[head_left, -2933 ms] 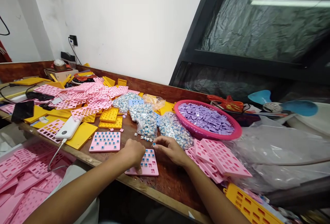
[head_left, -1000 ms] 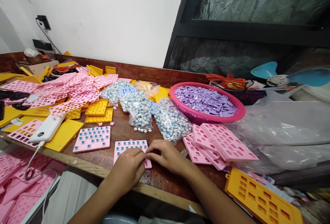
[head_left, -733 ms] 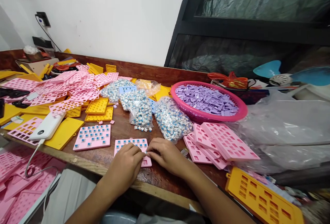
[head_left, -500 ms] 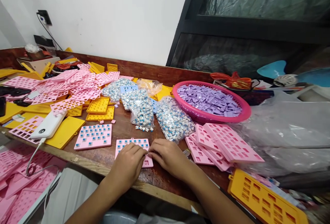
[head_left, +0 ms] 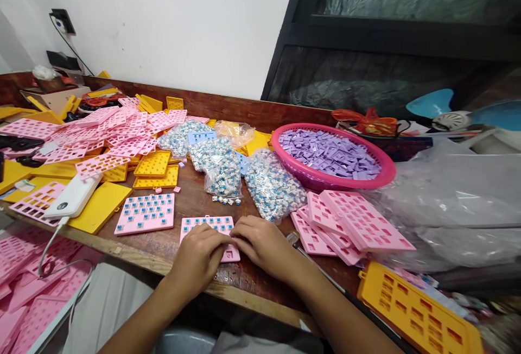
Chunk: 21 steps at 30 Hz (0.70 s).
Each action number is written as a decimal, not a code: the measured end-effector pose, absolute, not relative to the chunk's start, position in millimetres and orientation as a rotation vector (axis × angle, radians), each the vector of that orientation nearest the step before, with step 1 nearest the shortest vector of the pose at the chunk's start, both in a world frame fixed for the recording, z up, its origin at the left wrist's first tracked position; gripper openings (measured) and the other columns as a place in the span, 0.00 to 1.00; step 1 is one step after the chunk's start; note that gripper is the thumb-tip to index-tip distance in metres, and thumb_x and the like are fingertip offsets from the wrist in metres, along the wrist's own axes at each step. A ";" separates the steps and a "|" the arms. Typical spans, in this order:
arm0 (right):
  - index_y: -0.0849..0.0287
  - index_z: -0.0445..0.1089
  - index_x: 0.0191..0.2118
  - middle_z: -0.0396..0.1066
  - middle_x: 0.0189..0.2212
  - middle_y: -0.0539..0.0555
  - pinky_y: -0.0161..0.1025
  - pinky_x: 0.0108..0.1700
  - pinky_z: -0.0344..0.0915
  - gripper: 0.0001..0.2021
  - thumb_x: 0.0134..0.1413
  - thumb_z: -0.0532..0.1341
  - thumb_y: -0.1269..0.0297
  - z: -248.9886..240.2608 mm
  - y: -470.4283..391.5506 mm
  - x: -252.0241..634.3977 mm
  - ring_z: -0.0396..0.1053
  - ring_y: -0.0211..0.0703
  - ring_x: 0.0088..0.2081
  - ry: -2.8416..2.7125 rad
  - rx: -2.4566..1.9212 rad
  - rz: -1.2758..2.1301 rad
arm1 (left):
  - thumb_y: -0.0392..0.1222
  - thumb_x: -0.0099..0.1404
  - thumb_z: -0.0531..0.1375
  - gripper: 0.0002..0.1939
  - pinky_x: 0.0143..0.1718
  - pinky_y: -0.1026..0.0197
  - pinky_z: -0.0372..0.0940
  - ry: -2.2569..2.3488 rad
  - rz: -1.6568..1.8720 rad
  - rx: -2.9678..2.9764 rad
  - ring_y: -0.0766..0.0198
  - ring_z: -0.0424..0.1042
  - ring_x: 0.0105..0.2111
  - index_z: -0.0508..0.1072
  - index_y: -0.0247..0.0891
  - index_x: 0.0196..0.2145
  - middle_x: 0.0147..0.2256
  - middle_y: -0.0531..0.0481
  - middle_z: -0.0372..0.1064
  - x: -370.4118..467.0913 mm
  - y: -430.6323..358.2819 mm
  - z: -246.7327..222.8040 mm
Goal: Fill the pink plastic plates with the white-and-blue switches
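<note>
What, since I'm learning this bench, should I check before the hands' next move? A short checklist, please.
1. Pink board lying flat on the table: ok.
2. All its openings filled: not ok; a square opening at lower right is bare.
3. Left hand and right hand at the board: ok.
4. Part between the hands: cannot tell, hidden.
5. Loose blue-and-white parts nearby: ok, just beyond the board.

table (head_left: 189,196): reddish brown, paler front edge | panels (head_left: 215,225) (head_left: 144,214) along front edge: pink, rows of blue dots | bagged pieces (head_left: 272,185): white flecked blue | basket (head_left: 388,172) toward back edge: hot pink | tiles (head_left: 329,154) inside: lilac | slotted plate (head_left: 419,308): orange-yellow
</note>
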State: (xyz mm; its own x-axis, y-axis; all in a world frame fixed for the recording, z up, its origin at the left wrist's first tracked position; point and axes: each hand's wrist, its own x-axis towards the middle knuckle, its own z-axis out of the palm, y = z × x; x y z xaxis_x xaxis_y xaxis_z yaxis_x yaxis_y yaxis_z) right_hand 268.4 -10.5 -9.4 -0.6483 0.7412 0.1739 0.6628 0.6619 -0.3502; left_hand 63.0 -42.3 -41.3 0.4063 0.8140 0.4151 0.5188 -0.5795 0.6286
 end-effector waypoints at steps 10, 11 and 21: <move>0.58 0.76 0.39 0.75 0.36 0.55 0.39 0.41 0.62 0.07 0.66 0.61 0.66 -9.4 -10.6 265.9 0.70 0.44 0.39 -2.633 -1.119 0.307 | 0.32 0.70 0.58 0.09 0.43 0.55 0.65 1.162 1.030 2.272 0.58 0.71 0.40 0.76 0.41 0.41 0.38 0.50 0.77 61.5 -42.0 -43.7; 0.58 0.76 0.38 0.75 0.36 0.54 0.39 0.41 0.62 0.07 0.66 0.61 0.66 -9.7 -10.7 265.6 0.70 0.44 0.39 -2.623 -1.120 0.320 | 0.33 0.70 0.58 0.08 0.43 0.55 0.65 1.171 1.002 2.310 0.58 0.71 0.40 0.76 0.41 0.41 0.38 0.49 0.77 61.4 -41.8 -43.2; 0.56 0.78 0.40 0.76 0.37 0.53 0.38 0.43 0.66 0.06 0.63 0.64 0.62 -12.7 6.0 279.7 0.73 0.43 0.39 -2.281 -1.111 0.769 | 0.35 0.73 0.56 0.10 0.42 0.54 0.65 1.131 0.942 2.478 0.57 0.71 0.40 0.77 0.41 0.44 0.38 0.48 0.77 59.7 -38.6 -46.2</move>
